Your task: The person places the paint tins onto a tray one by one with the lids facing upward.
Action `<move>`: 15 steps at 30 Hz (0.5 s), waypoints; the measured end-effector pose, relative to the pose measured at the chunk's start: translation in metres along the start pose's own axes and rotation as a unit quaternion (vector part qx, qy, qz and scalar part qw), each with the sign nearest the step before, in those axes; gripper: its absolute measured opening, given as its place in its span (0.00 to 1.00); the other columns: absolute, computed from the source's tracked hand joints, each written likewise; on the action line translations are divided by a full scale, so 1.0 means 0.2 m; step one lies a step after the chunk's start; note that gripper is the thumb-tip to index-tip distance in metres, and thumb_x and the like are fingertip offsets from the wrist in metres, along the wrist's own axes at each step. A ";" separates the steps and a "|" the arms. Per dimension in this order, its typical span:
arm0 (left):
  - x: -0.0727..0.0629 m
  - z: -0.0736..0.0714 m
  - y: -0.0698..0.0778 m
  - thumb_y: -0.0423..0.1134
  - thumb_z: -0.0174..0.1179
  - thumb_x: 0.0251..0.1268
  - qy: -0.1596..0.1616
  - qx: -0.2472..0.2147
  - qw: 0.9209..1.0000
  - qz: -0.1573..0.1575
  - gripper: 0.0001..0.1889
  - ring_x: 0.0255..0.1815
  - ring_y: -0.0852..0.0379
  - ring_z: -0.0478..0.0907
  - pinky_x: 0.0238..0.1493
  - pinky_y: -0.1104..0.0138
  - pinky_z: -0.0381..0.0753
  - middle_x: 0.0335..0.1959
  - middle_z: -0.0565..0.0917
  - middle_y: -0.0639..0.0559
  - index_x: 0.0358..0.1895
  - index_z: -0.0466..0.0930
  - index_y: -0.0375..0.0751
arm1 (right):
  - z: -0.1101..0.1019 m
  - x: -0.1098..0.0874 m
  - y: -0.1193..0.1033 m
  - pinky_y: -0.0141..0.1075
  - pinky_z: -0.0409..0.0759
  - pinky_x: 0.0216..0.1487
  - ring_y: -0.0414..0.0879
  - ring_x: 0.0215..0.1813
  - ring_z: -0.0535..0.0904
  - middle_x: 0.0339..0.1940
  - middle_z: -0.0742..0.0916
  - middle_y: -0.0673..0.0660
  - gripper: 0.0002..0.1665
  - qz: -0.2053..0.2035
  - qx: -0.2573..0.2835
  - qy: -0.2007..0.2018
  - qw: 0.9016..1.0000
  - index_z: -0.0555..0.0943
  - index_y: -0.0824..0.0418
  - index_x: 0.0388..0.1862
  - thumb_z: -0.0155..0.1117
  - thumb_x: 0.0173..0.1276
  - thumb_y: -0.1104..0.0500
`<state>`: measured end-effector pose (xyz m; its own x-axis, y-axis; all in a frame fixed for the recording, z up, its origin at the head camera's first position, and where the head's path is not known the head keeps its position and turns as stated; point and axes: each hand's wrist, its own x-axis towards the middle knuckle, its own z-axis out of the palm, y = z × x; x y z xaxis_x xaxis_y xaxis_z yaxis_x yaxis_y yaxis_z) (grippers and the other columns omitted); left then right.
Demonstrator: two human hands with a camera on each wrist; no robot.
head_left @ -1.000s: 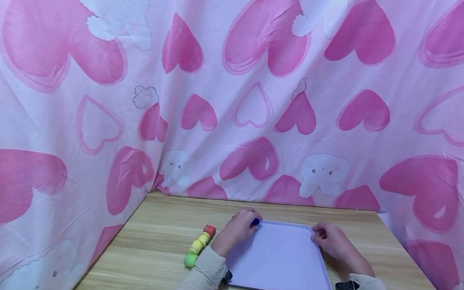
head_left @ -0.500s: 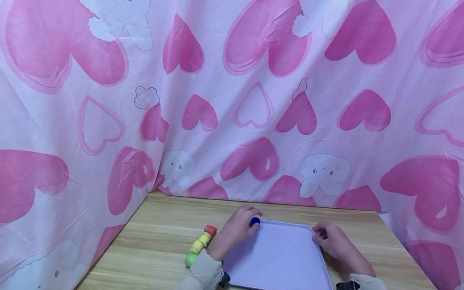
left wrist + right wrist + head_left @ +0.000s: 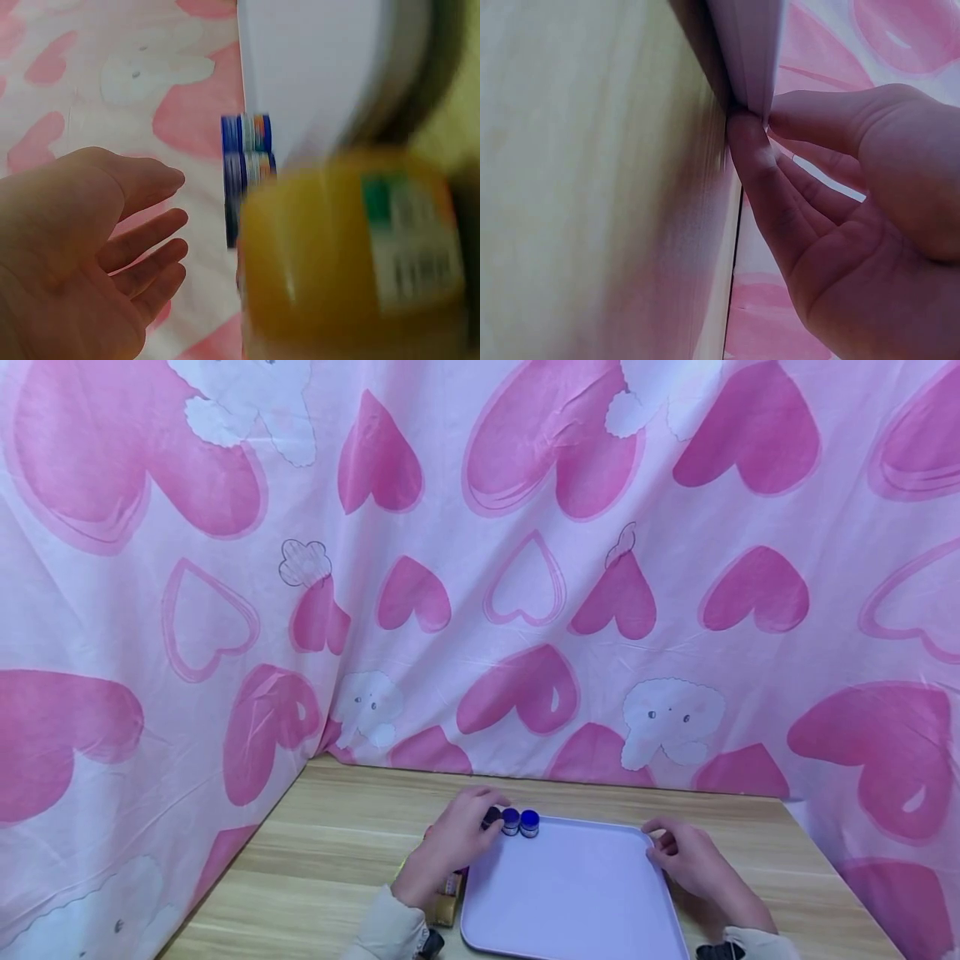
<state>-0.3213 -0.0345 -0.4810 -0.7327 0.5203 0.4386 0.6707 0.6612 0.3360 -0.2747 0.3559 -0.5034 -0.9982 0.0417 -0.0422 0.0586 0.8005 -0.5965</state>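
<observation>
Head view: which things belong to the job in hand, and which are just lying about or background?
In the job, apparently:
Pale tray, corner pinched by the right hand
Three dark and blue jars, left hand near the darkest
Gold-coloured jar left of the tray, likely

Just surroundings:
Wooden table
Heart-print cloth

The rectangular lilac tray (image 3: 570,889) lies on the wood-grain table (image 3: 337,827) before the pink heart-printed curtain (image 3: 517,585), two round blue-lidded jars (image 3: 529,822) abreast at its far left corner, a cylindrical ochre jar (image 3: 445,912) to its left.
</observation>
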 end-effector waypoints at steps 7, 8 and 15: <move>-0.06 -0.09 -0.10 0.34 0.69 0.74 -0.014 -0.025 0.999 -0.042 0.15 0.68 0.42 0.82 0.70 0.47 0.83 0.61 0.88 0.45 0.61 0.87 0.41 | 0.00 0.01 0.00 0.36 0.86 0.41 0.46 0.42 0.80 0.41 0.88 0.54 0.20 0.004 -0.002 0.000 1.000 0.85 0.64 0.63 0.72 0.74 0.65; -0.07 -0.10 -0.11 0.34 0.68 0.74 -0.016 -0.032 0.998 -0.053 0.15 0.69 0.42 0.82 0.71 0.47 0.83 0.62 0.88 0.45 0.61 0.87 0.43 | 0.00 0.01 0.00 0.36 0.86 0.41 0.45 0.42 0.80 0.41 0.88 0.53 0.20 0.004 -0.002 -0.001 1.000 0.85 0.64 0.63 0.72 0.74 0.65; -0.14 -0.12 -0.20 0.32 0.67 0.75 -0.014 -0.046 0.995 -0.083 0.13 0.68 0.42 0.83 0.70 0.46 0.83 0.61 0.89 0.45 0.59 0.88 0.41 | 0.00 0.01 -0.01 0.36 0.87 0.39 0.45 0.41 0.80 0.41 0.88 0.54 0.19 0.003 -0.001 -0.004 1.000 0.86 0.66 0.62 0.71 0.74 0.66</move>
<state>-0.3258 -0.0883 -0.4870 -0.8367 0.4230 0.3478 0.5464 0.6874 0.4784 -0.2769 0.3546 -0.5028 -0.9978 0.0419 -0.0519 0.0646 0.8009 -0.5952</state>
